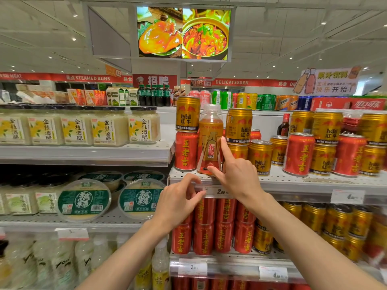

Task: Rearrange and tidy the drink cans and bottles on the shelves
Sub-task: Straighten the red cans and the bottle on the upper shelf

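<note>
An orange drink bottle [210,141] with a clear cap stands at the front of the top right shelf [293,181], between a red can [186,151] topped by a gold Red Bull can [187,114] and a stack of gold cans [238,126]. My right hand [234,172] touches the bottle's right side with forefinger and thumb spread. My left hand [178,203] pinches the price tag strip [217,191] on the shelf edge just below the bottle. More red and gold cans [299,153] stand mixed further right.
Rows of red cans [213,227] and gold cans [335,222] fill the shelf below. On the left unit stand jars of rice wine [109,128], green-lidded tubs [83,200] and pale bottles [62,262]. Other drinks line a far shelf [230,100].
</note>
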`<state>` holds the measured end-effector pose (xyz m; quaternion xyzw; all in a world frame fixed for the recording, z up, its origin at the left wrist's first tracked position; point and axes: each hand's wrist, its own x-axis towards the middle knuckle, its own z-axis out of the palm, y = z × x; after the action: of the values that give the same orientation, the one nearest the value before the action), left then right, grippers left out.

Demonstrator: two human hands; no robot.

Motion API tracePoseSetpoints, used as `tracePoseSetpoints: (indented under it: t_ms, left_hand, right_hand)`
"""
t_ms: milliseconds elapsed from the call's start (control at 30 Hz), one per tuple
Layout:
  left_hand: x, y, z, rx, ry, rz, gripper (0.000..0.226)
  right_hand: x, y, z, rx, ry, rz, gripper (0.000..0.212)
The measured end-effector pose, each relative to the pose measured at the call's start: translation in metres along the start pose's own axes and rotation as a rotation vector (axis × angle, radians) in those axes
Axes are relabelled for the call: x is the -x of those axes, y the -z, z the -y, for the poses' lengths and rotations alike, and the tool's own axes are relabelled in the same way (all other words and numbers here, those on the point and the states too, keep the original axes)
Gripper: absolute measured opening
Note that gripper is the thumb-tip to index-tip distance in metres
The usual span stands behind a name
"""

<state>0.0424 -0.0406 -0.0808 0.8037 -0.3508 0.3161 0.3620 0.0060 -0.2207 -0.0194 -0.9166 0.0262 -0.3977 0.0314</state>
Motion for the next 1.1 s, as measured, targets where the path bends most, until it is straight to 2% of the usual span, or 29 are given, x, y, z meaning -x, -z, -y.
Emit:
tracePoseSetpoints:
  t_ms: [233,633,767,900,1000,1100]
  left_hand:
    - [0.0,-0.001,0.002,-0.035,-0.027,0.01,0.028]
    - [-0.005,-0.009,-0.006,-0.045,-0.076,0.043,0.027]
    - [-0.006,-0.011,-0.007,-0.023,-0.067,0.035,0.026]
    - [-0.006,-0.012,-0.007,-0.007,-0.056,0.027,0.025]
    - [-0.007,-0.012,-0.008,0.005,-0.054,0.026,0.025]
    - [-0.008,-0.011,-0.01,0.011,-0.05,0.032,0.025]
  right_hand:
    - [-0.003,-0.002,-0.011,0.008,0.095,-0.005,0.095]
    - [0.002,0.006,-0.018,-0.161,0.111,0.041,0.09]
    - [0.009,0.013,-0.035,-0.253,0.13,-0.066,0.072]
    - [0.014,0.025,-0.058,-0.321,0.069,-0.226,0.053]
    - [0.014,0.031,-0.067,-0.314,0.018,-0.223,0.06]
    - [0.009,0.032,-0.067,-0.275,0.042,-0.19,0.074]
